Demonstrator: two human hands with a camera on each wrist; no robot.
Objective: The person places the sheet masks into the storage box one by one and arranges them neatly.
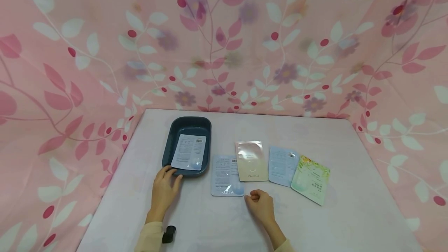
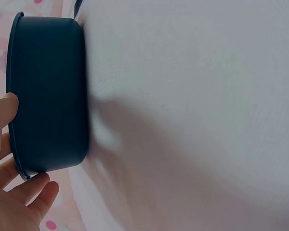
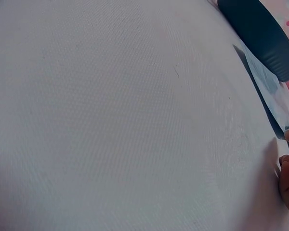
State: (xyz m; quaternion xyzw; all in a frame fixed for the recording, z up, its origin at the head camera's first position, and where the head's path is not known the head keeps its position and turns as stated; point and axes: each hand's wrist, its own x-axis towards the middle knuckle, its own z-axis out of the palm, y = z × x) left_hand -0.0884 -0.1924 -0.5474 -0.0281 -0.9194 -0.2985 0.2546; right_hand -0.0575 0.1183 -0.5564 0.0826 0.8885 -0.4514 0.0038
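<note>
A dark blue-grey tray (image 1: 168,149) stands at the left of the table, with a pale blue sachet (image 1: 189,151) lying in it. My left hand (image 1: 163,191) grips its near-left corner, thumb on the rim (image 2: 20,144) and fingers around the corner. Beside the near right corner of another pale blue sachet (image 1: 227,178) is my right hand (image 1: 261,207), its fingers loosely curled. Its thumb overlaps that sachet's end in the right wrist view; contact is unclear. A gold-beige sachet (image 1: 251,162) partly covers this blue one.
Right of the gold sachet lie a third pale blue sachet (image 1: 281,164) and a green patterned sachet (image 1: 311,180), which overlap. A white cloth covers the table (image 1: 353,213). Pink floral fabric (image 1: 224,49) hangs behind and at both sides.
</note>
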